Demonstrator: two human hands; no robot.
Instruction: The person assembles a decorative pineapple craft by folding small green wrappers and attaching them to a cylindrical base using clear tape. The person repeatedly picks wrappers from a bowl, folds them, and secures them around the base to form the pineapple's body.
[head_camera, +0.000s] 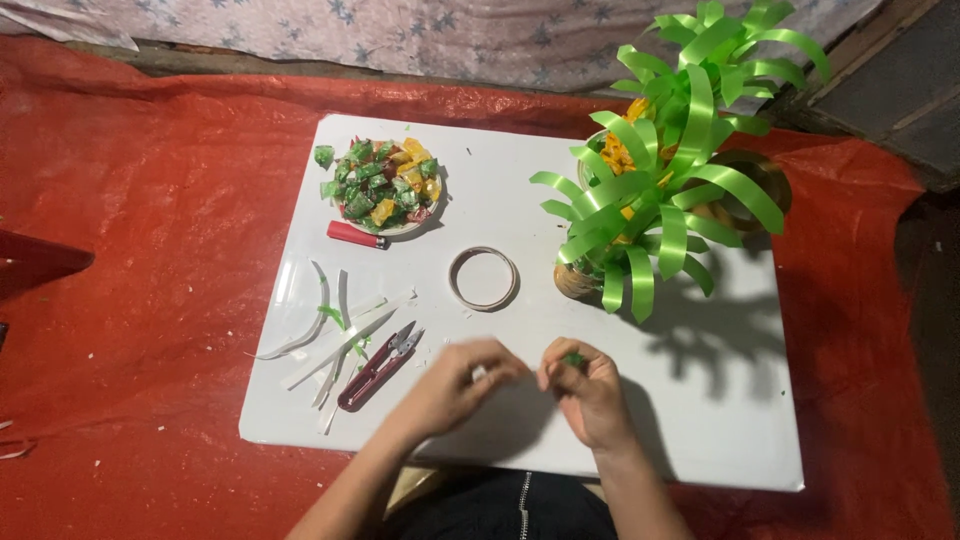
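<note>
Two bare hands are seen at the near edge of a flat white rectangular board (700, 420). The fingers of the left hand (455, 385) are curled inward, with a small pale scrap pinched at the fingertips (478, 373). The fingers of the right hand (590, 395) are closed on one small green piece (573, 358), of which only a tip is shown above the knuckles; its long axis and the way it points cannot be told. The two sets of fingertips are held just beside each other, above the board.

Just to the left of the left hand, one pair of dark red thread snips (378, 366) is laid, its long axis slanting and its blades pointed up and to the right, toward the fingers. Further left, several white strips (335, 335) are scattered, perhaps five or six, mostly laid lengthwise away from the person, with a green scrap among them.

Beyond the fingers, near the middle of the board, one thin ring of clear tape (484, 278) is laid flat. Farther off and to the left, one round plate (412, 226) heaped with green, yellow and red wrapped sweets is set, and one red lighter (357, 235) is laid just beside its near rim, pointing sideways. Beyond the right hand, one pineapple-like ornament with curled green ribbon leaves and yellow pieces (665, 170) stands. A red sheet (140, 300) is spread under the board.
</note>
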